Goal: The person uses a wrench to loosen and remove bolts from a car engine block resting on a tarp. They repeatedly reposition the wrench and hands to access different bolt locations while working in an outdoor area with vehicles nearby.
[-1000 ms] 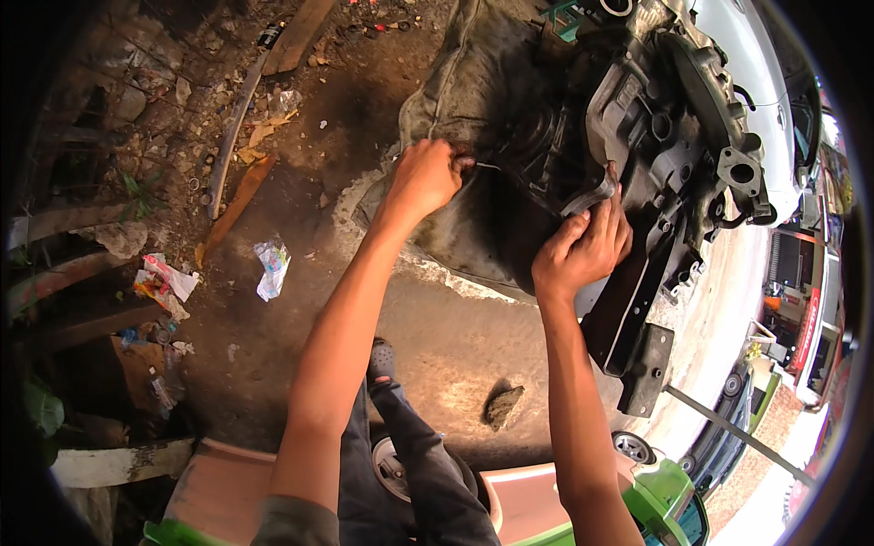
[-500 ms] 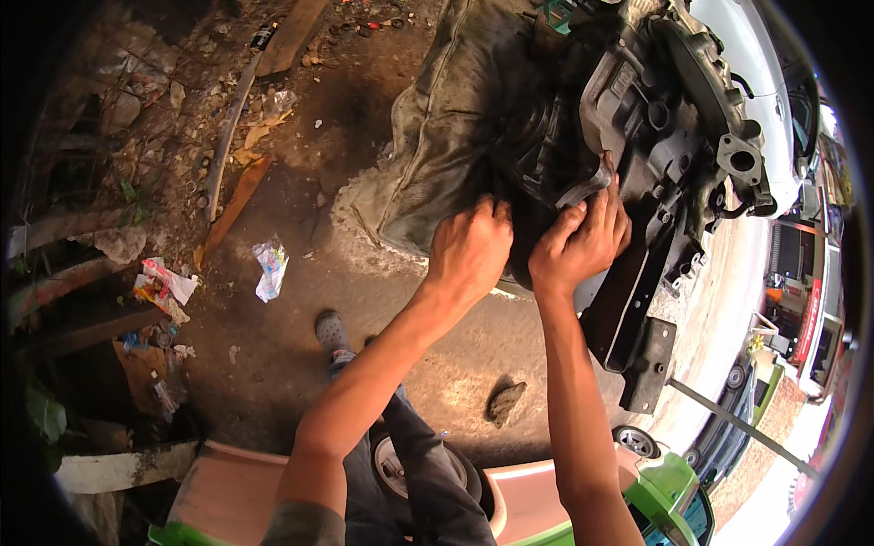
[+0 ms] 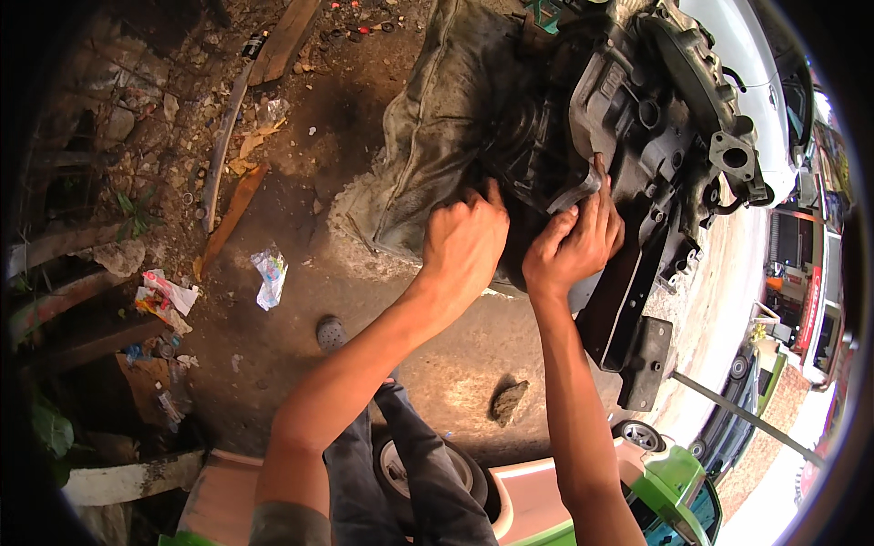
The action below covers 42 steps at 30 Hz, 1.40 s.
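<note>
A dirty vehicle engine [image 3: 651, 109] with grey metal and black parts fills the upper right. My right hand [image 3: 575, 238] has its thumb and fingers around the lower end of a curved grey metal bracket [image 3: 575, 188] on the engine's near side. Beside it, my left hand [image 3: 464, 238] is closed, knuckles up, at the engine's dark lower side. Its index finger reaches forward along the black part [image 3: 523, 150]; the fingertips and anything in them are hidden. A grease-stained cloth sheet [image 3: 423, 136] lies left of the engine, near my left hand.
A flat metal beam with an end plate [image 3: 646, 364] juts toward me on the right. Below are a stone [image 3: 510, 402], a car wheel [image 3: 428, 469] and a pink-and-green car body [image 3: 537, 496]. Wood planks [image 3: 235, 214], wrappers [image 3: 269, 278] and rubble lie at left.
My left index finger has straightened forward, while the hand stays almost in place. My right hand keeps its hold on the bracket. The whole view has shifted slightly.
</note>
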{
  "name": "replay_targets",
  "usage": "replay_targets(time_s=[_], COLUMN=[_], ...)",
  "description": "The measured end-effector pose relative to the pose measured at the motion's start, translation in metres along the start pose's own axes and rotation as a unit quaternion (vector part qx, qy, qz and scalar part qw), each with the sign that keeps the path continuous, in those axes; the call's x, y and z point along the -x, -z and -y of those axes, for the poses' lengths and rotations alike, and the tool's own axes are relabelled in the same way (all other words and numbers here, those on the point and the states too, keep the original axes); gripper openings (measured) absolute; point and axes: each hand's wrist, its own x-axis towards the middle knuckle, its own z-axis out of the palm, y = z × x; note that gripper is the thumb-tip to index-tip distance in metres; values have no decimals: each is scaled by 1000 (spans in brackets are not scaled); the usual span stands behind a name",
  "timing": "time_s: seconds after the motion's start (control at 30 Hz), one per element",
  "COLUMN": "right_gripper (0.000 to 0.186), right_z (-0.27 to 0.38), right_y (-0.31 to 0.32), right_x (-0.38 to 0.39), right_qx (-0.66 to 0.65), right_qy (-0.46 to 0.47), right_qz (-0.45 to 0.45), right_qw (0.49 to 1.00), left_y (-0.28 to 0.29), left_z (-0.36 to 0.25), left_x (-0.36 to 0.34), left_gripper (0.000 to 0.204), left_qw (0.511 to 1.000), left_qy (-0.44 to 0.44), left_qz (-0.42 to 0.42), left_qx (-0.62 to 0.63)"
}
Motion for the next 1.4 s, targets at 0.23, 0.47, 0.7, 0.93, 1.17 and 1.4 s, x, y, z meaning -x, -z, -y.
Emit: replay_targets(time_s=[0.23, 0.47, 0.7, 0.93, 1.17, 1.4], right_gripper=[54, 55, 55, 55, 56, 57], right_z=[-1, 0, -1, 0, -2, -1], right_y=[1, 1, 0, 1, 0, 0], right_x=[0, -1, -1, -1, -1, -1], right_qx=[-2, 0, -3, -4, -11, -16], right_qy=[5, 4, 5, 5, 6, 5], right_qz=[0, 0, -1, 1, -1, -1], right_qw=[1000, 1000, 1000, 1000, 1000, 1000], left_y=[-18, -16, -11, -15, -14, -13], left_z=[-15, -27, -27, -14, -12, -7], left_x=[6, 0, -5, 0, 2, 13], left_gripper=[34, 8, 8, 6, 7, 10], left_qw=[995, 998, 1000, 995, 996, 995], left_qy=[18, 23, 3, -29, -67, -26], left_qz=[-63, -60, -16, -36, -32, 65], left_qx=[-76, -15, 16, -83, -52, -65])
